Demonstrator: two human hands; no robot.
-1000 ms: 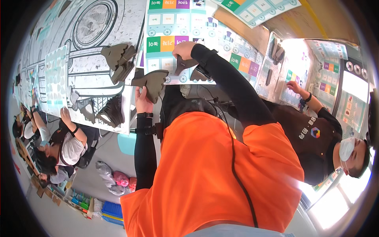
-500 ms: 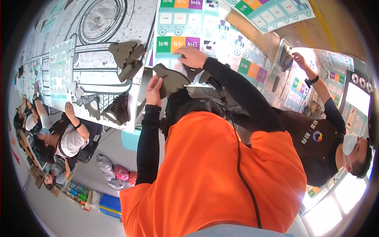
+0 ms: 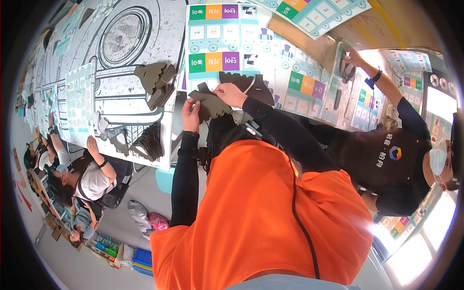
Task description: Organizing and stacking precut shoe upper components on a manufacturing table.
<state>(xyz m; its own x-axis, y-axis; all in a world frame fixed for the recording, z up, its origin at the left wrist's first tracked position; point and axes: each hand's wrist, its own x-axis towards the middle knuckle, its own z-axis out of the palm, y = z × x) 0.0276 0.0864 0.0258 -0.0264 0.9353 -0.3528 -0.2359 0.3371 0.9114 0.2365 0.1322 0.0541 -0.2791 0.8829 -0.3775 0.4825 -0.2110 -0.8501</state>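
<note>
In front of my body I hold a flat olive-brown cut-out piece [image 3: 210, 106] with a scalloped edge, tilted above the table's near edge. My left hand [image 3: 190, 116] pinches its left side, thumb in front. The fingers of my right hand [image 3: 231, 94] are closed on its upper right part; the fingertips are partly hidden. Just beyond my right hand, a darker brown scalloped piece [image 3: 256, 89] lies over the printed sheets. To the left, a stack of similar olive-brown pieces [image 3: 157, 79] rests on the white patterned table [image 3: 116, 82].
Printed sheets with coloured squares and train drawings [image 3: 212, 36] cover the table ahead. More dark pieces [image 3: 149, 142] lie near a seated person [image 3: 92, 179] at left. A masked person in a dark apron [image 3: 386, 150] reaches over the table at right. A cable hangs down my orange shirt [image 3: 256, 208].
My right hand has come down from the printed sheet onto the piece in my left hand. That piece has turned, its scalloped edge now downward. The darker piece beyond shows more fully.
</note>
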